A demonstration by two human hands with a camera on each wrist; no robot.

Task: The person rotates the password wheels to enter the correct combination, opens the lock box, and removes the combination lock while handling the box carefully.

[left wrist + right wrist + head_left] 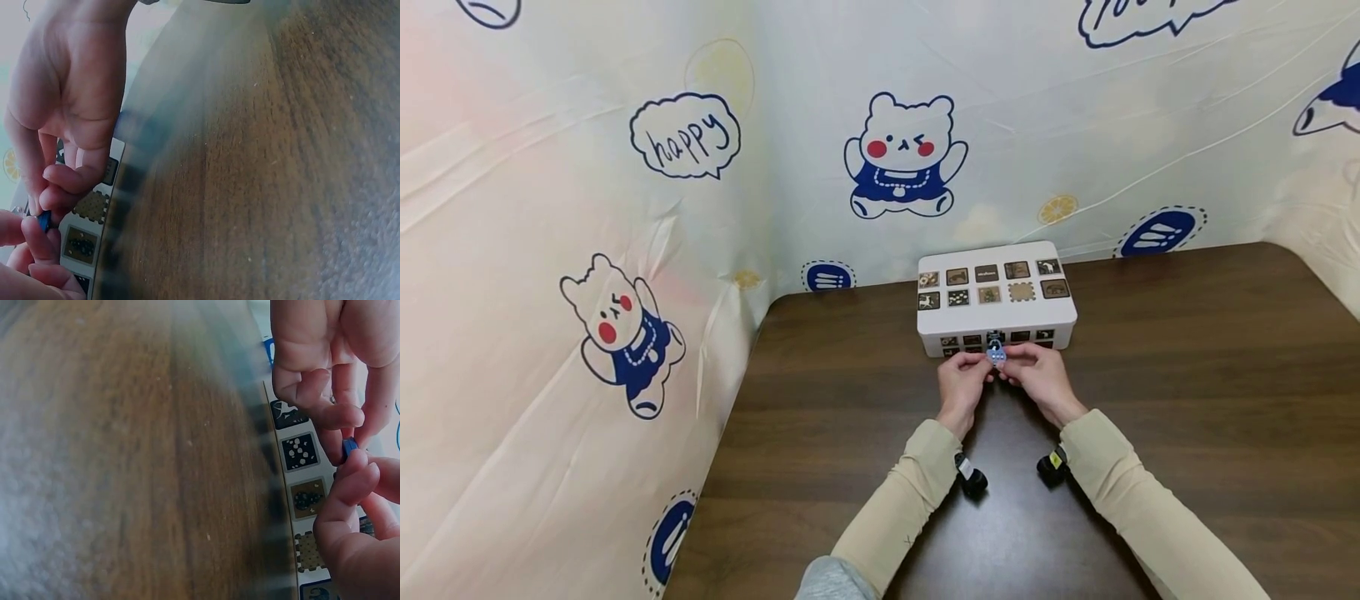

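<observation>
A small blue padlock (996, 355) is at the middle of the front side of a white box (985, 318), its shackle up by the dark clasp. Whether the shackle is closed, I cannot tell. My left hand (961, 385) pinches the padlock from the left with thumb and fingertips. From the other side, my right hand (1042, 381) pinches it too. In the left wrist view, fingers hide most of the padlock (44, 220). Only a blue edge of the padlock (349, 447) shows between fingertips in the right wrist view. The box lid is down, with rows of small square pictures on it.
The box stands near the back edge of a dark brown wooden table (842, 400). Behind and to the left hangs a pale curtain (820, 100) printed with cartoon bears. A small black camera is strapped to each wrist.
</observation>
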